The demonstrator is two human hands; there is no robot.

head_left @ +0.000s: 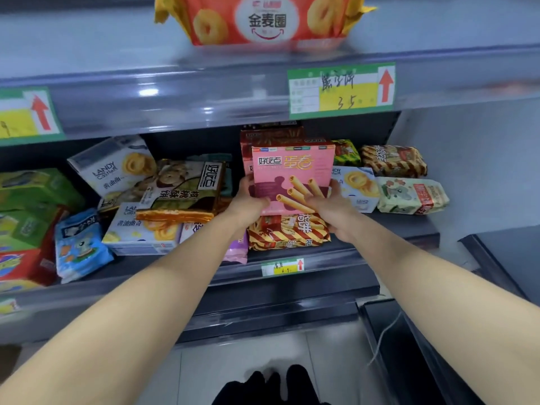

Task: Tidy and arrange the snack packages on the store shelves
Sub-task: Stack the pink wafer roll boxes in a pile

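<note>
Store shelf (394, 228): left hand (248, 200) and right hand (330, 209) clasp upright pink 好吃点 box (292, 168)

Both bare forearms extend forward from the lower corners and converge at centre. The left hand (252, 197) grips the lower left edge of a pink box (293, 168), fingers curled round it. The right hand (329, 206) holds the lower right corner, fingers spread across the front.
</note>
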